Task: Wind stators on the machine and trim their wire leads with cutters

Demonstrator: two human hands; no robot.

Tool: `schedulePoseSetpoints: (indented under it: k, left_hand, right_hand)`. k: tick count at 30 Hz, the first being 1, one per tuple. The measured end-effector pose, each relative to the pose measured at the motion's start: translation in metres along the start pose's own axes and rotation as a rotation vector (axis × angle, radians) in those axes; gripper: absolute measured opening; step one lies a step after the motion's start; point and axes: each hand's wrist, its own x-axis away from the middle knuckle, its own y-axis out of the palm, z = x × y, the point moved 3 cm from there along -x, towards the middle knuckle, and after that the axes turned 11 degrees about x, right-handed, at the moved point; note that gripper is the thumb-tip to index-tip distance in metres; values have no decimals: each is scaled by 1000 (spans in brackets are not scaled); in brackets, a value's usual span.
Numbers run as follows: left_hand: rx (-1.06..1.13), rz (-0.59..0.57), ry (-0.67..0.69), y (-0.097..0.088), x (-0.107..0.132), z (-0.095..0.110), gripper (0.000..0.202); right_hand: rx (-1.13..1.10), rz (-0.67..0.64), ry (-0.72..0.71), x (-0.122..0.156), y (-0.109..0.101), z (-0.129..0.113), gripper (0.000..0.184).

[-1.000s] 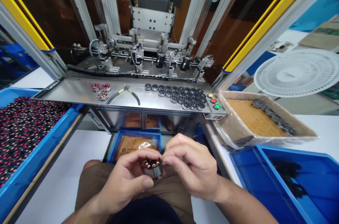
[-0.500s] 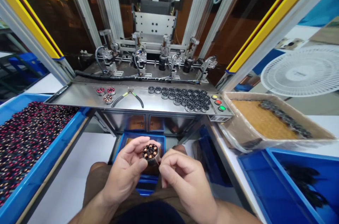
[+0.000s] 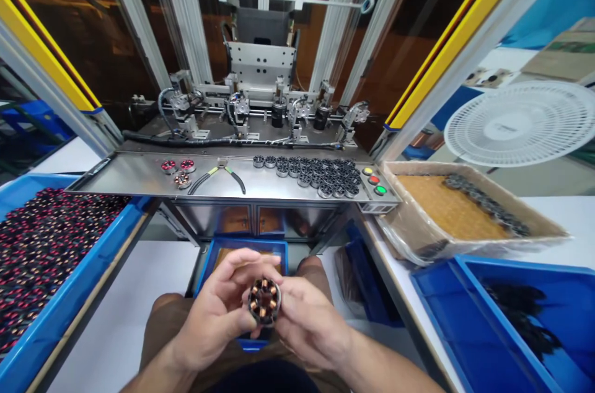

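One copper-wound ring, gripped above the lap by the left hand while the right hand touches its edge, grip unclear, could drop toward the blue bin if that hold loosened.

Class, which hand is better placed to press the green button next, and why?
Probably the right hand: it's nearer the green button, though it and the left hand hold the wound part.

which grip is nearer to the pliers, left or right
Left. The left grip holds the copper-wound part on the near side of the pliers, almost in line with them; the right grip, at the part's right edge, is farther off to the right.
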Motion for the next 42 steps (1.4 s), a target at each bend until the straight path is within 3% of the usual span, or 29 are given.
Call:
schedulePoseSetpoints:
  k: [2,4,8,12,17,19,22,28,31,35,37,40,42]
  left_hand:
    - [-173,50,50,-4,3,5,74]
    - [-387,120,101,-8,6,12,78]
    - [-685,82,33,-3,11,19,48]
    - [-689,54,-19,4,9,18,41]
    - [-684,138,14,0,10,20,41]
    - [-698,166,53,-3,11,21,43]
    - [-643,163,82,-3,12,20,44]
    - [-404,147,104,2,10,14,40]
    - [-563,146,212,4,12,20,38]
    - [-1050,2,368,12,15,33,48]
    - [-1186,-82,411,17,15,38,50]
    - [-1237,-167,417,21,16,42,54]
    - [-1233,-195,397,21,20,43,57]
  right_hand:
    - [97,56,-57,1,-4,-1,44]
    - [414,177,-268,5,-10,-9,41]
    - [1122,258,-739,16,-6,-25,47]
    - [1288,288,-852,18,-2,-29,51]
    - [1218,198,-822,19,-2,-34,50]
    - [1160,197,-816,20,-3,-36,40]
    - [1079,220,-790,19,-3,-37,20]
    - [962,342,-657,19,-5,-28,11]
    - [929,361,-535,21,-18,-31,9]
    - [909,305,-365,22,-33,-51,26]
    - [1018,187,-314,20,-25,-62,32]
    - [1247,13,-247,14,-4,-74,16]
    - [1402,-76,-303,10,8,-79,12]
